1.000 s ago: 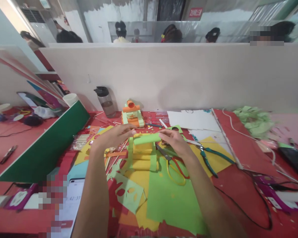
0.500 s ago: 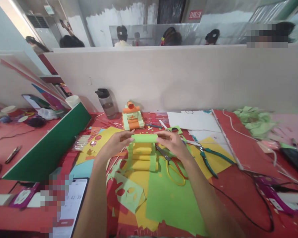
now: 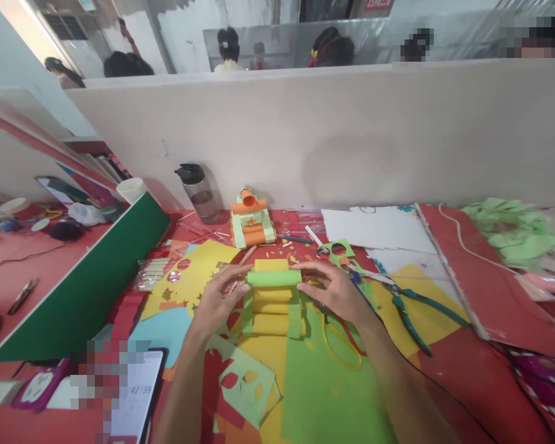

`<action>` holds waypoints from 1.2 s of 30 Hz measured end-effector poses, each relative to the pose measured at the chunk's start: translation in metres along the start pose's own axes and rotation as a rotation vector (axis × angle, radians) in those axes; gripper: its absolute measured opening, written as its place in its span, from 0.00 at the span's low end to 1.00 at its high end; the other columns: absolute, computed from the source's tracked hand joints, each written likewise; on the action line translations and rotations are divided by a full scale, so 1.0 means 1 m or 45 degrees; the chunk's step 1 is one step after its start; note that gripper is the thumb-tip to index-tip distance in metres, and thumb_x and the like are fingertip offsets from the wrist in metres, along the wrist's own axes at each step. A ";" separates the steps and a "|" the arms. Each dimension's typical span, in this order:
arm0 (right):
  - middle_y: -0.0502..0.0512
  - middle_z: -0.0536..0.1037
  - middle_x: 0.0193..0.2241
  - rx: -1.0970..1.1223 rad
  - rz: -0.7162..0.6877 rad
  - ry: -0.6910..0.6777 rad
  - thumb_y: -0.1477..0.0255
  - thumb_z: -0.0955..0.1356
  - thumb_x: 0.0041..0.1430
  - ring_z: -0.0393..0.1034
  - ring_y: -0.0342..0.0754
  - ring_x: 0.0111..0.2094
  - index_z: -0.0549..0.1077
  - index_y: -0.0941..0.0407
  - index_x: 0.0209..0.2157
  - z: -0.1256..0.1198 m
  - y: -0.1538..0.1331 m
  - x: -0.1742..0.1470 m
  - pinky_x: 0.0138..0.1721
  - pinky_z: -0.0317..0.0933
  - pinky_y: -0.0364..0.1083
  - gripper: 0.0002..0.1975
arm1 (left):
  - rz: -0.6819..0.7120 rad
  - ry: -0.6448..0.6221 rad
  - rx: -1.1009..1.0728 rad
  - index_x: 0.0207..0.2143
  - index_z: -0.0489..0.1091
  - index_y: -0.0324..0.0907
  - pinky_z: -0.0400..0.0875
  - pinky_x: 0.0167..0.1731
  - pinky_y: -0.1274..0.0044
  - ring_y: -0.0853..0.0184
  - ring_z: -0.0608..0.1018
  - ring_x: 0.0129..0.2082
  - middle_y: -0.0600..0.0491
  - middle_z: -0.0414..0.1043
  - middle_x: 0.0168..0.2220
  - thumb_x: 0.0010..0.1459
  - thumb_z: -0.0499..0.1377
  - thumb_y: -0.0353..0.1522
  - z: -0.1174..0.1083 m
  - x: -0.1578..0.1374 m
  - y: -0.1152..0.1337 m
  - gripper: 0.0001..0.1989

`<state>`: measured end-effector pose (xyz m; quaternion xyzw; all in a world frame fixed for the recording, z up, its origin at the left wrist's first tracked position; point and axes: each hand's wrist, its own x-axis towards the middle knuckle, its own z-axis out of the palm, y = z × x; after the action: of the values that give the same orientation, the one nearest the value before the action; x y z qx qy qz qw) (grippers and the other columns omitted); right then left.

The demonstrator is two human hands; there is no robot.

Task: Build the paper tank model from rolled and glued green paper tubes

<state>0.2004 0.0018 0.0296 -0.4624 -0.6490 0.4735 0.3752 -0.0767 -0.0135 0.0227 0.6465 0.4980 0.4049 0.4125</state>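
A light green paper roll lies crosswise between my two hands. My left hand pinches its left end, and my right hand grips the right end. The roll sits over, and seems to touch, a model of yellow paper rolls flanked by green paper strips. One yellow roll shows just behind the green one. Partly hidden by my right hand and forearm are scissors with yellow and red handles. Beneath the model are sheets of yellow and green paper.
A finished-looking orange and pale green paper model stands behind, near a water bottle. Green-handled pliers lie at right. Cut paper, a phone and a green board are around. A white partition closes the back.
The green roll and both hands have come slightly nearer, lower over the yellow model. A yellow roll now shows behind the green one. The camera view has shifted a little.
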 end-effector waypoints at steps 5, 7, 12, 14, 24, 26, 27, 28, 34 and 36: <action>0.57 0.79 0.48 0.043 0.027 0.012 0.63 0.74 0.55 0.75 0.53 0.47 0.77 0.52 0.47 0.000 0.000 -0.001 0.50 0.70 0.50 0.18 | 0.014 0.035 0.026 0.51 0.73 0.45 0.69 0.52 0.70 0.60 0.74 0.51 0.46 0.73 0.51 0.62 0.58 0.40 -0.001 -0.002 -0.007 0.16; 0.57 0.78 0.48 0.059 0.012 0.018 0.63 0.74 0.55 0.75 0.53 0.47 0.78 0.51 0.47 0.000 0.001 -0.001 0.49 0.71 0.50 0.18 | 0.017 0.033 0.055 0.51 0.73 0.45 0.68 0.53 0.70 0.59 0.73 0.53 0.46 0.73 0.52 0.63 0.58 0.40 -0.002 -0.001 -0.009 0.16; 0.57 0.78 0.49 0.059 0.003 0.041 0.63 0.74 0.56 0.75 0.52 0.47 0.79 0.51 0.46 0.000 0.006 -0.003 0.49 0.71 0.49 0.16 | 0.096 0.021 0.078 0.52 0.74 0.47 0.67 0.52 0.70 0.60 0.74 0.52 0.47 0.74 0.51 0.62 0.60 0.37 -0.002 0.000 -0.020 0.15; 0.56 0.78 0.49 0.050 0.015 0.035 0.63 0.74 0.55 0.75 0.52 0.47 0.78 0.51 0.47 0.000 0.008 -0.003 0.49 0.71 0.48 0.17 | 0.122 0.027 0.045 0.52 0.73 0.48 0.67 0.51 0.71 0.61 0.74 0.51 0.48 0.74 0.51 0.62 0.60 0.36 -0.002 0.000 -0.026 0.15; 0.56 0.79 0.48 0.018 0.022 0.032 0.64 0.75 0.55 0.74 0.53 0.48 0.79 0.51 0.46 0.001 0.012 -0.001 0.49 0.71 0.49 0.16 | 0.112 0.032 0.055 0.49 0.74 0.48 0.68 0.49 0.73 0.62 0.75 0.49 0.48 0.74 0.49 0.61 0.61 0.35 -0.003 -0.001 -0.024 0.13; 0.56 0.78 0.48 0.004 0.020 0.033 0.64 0.75 0.55 0.75 0.53 0.48 0.79 0.50 0.45 0.001 0.012 -0.001 0.49 0.71 0.48 0.16 | 0.103 0.024 0.061 0.49 0.74 0.47 0.68 0.49 0.73 0.62 0.75 0.49 0.48 0.74 0.49 0.61 0.61 0.35 -0.003 -0.001 -0.024 0.14; 0.56 0.78 0.48 0.000 0.020 0.032 0.64 0.75 0.55 0.75 0.52 0.48 0.79 0.50 0.45 0.001 0.012 -0.002 0.49 0.71 0.48 0.16 | 0.101 0.021 0.061 0.50 0.74 0.47 0.68 0.49 0.73 0.61 0.75 0.50 0.48 0.74 0.49 0.62 0.61 0.35 -0.003 -0.001 -0.025 0.14; 0.56 0.78 0.48 -0.004 0.021 0.031 0.64 0.75 0.55 0.75 0.52 0.48 0.79 0.50 0.45 0.000 0.012 -0.002 0.49 0.71 0.47 0.16 | 0.100 0.018 0.061 0.50 0.74 0.47 0.68 0.49 0.73 0.61 0.75 0.50 0.48 0.74 0.49 0.62 0.61 0.35 -0.003 -0.001 -0.025 0.14; 0.55 0.79 0.47 -0.049 0.013 0.024 0.64 0.75 0.55 0.75 0.51 0.47 0.79 0.51 0.45 -0.001 0.010 -0.003 0.48 0.71 0.46 0.16 | 0.091 0.012 0.067 0.50 0.74 0.48 0.67 0.51 0.73 0.62 0.74 0.51 0.49 0.74 0.50 0.62 0.61 0.35 -0.003 -0.001 -0.027 0.14; 0.55 0.79 0.47 -0.059 0.009 0.016 0.64 0.75 0.55 0.75 0.51 0.47 0.79 0.50 0.45 -0.001 0.010 -0.002 0.48 0.71 0.46 0.15 | 0.091 0.010 0.063 0.50 0.74 0.48 0.67 0.51 0.73 0.61 0.74 0.52 0.49 0.74 0.50 0.62 0.61 0.35 -0.003 -0.001 -0.027 0.14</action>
<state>0.2044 0.0010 0.0200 -0.4762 -0.6557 0.4569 0.3668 -0.0878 -0.0096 -0.0021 0.6723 0.4861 0.4092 0.3798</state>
